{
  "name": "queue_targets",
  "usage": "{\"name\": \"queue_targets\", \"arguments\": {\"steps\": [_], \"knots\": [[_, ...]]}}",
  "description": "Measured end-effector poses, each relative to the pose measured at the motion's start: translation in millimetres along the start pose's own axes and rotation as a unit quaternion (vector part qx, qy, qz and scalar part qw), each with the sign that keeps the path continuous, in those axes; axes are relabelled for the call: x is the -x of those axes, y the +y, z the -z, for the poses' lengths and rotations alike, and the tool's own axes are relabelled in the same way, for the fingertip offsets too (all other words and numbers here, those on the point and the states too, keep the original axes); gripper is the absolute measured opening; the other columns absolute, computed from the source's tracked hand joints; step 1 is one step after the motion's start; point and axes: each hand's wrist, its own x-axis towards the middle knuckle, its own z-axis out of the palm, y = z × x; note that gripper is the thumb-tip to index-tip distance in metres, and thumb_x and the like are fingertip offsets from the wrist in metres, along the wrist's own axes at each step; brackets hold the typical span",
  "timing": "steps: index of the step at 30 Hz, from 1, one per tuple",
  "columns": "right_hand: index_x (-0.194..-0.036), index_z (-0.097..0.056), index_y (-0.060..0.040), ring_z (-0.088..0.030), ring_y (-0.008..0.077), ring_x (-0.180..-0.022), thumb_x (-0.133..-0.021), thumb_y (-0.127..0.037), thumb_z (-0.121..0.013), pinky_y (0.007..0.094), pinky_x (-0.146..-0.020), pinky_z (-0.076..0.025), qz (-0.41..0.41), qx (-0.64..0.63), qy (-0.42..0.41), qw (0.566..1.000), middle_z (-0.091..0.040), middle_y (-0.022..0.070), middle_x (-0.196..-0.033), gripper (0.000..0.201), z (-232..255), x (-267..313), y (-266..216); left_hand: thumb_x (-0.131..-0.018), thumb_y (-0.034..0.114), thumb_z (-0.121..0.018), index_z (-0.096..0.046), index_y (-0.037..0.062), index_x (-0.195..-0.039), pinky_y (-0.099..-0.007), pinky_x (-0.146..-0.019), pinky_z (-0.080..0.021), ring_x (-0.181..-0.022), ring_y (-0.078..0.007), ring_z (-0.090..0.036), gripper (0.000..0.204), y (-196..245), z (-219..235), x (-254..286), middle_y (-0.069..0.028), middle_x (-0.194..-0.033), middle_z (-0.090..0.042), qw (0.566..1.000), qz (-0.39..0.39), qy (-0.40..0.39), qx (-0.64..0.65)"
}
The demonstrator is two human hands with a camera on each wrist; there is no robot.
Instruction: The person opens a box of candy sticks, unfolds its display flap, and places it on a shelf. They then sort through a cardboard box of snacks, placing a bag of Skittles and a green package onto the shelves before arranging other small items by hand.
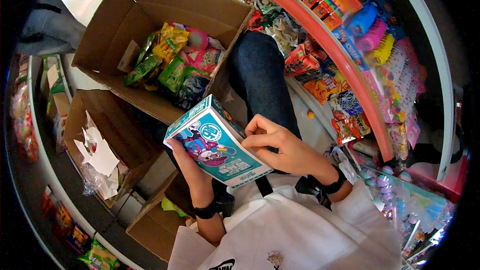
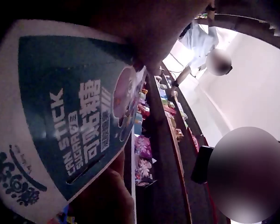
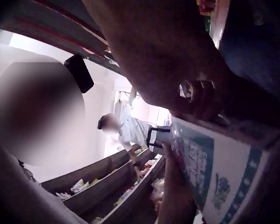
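Note:
A teal and white candy box (image 1: 210, 142) with a cartoon figure is tilted in front of the person's white shirt. My left hand (image 1: 192, 172) holds it by its left side, thumb along the edge. At its right edge is my right hand (image 1: 287, 152), with bent fingers pinching the side of the box. The left wrist view shows the printed front of the candy box (image 2: 84, 126), lettered "CAN STICK SUGAR". In the right wrist view, curled fingers sit at the edge of the candy box (image 3: 200, 158); the fingertips are partly hidden.
Beyond the knees stands a large cardboard box (image 1: 115, 25) holding several candy bags (image 1: 172, 70). A second cardboard box (image 1: 95, 102) with torn white paper (image 1: 100, 152) and a third cardboard box (image 1: 155, 227) stand left. Stocked shelves (image 1: 320, 30) curve along the right.

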Motion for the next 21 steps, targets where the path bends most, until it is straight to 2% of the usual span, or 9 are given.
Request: {"name": "queue_targets", "arguments": {"steps": [4,10,13,21], "knots": [[-0.100,-0.065,-0.0015,-0.053,0.0201,-0.084,-0.080,-0.002,-0.065,0.0297,-0.073,-0.045,0.018,0.019,-0.026,0.999,-0.046,0.0095,-0.093,0.020,6.0,-2.6,-3.6,-0.094,0.061,-0.042,-0.056,0.0102,-0.116,-0.0318,-0.083,-0.052,-0.094,-0.0163,-0.063,0.057,5.3,-9.7,2.7,-0.0039,-0.106,-0.064,0.999,0.041,-0.004,0.023],[-0.100,-0.064,-0.0065,-0.055,0.0232,-0.073,-0.075,-0.006,-0.070,0.0336,-0.065,-0.048,0.055,0.119,-0.061,0.990,-0.044,0.0096,-0.089,0.025,13.7,-8.1,-6.8,-0.093,0.060,-0.043,-0.058,0.0102,-0.112,-0.0317,-0.080,-0.053,-0.089,-0.0155,-0.064,0.055,9.7,-17.5,6.6,-0.0034,-0.103,-0.065,0.996,0.076,-0.016,0.033],[-0.100,-0.063,-0.0076,-0.056,0.0237,-0.073,-0.075,-0.008,-0.070,0.0341,-0.064,-0.048,0.061,0.151,-0.074,0.984,-0.045,0.0092,-0.089,0.026,15.0,-8.3,-6.0,-0.093,0.060,-0.044,-0.058,0.0102,-0.112,-0.0323,-0.080,-0.053,-0.089,-0.0158,-0.064,0.055,9.8,-17.5,6.8,-0.0034,-0.103,-0.065,0.997,0.075,-0.021,0.026],[-0.101,-0.064,-0.0099,-0.054,0.0235,-0.070,-0.076,-0.013,-0.070,0.0345,-0.058,-0.046,0.065,0.177,-0.073,0.979,-0.044,0.0082,-0.085,0.026,15.1,-8.5,-5.9,-0.094,0.058,-0.044,-0.058,0.0100,-0.111,-0.0310,-0.077,-0.054,-0.087,-0.0156,-0.065,0.053,7.3,-17.0,5.2,-0.0036,-0.101,-0.066,0.994,0.101,-0.014,0.038]]}}
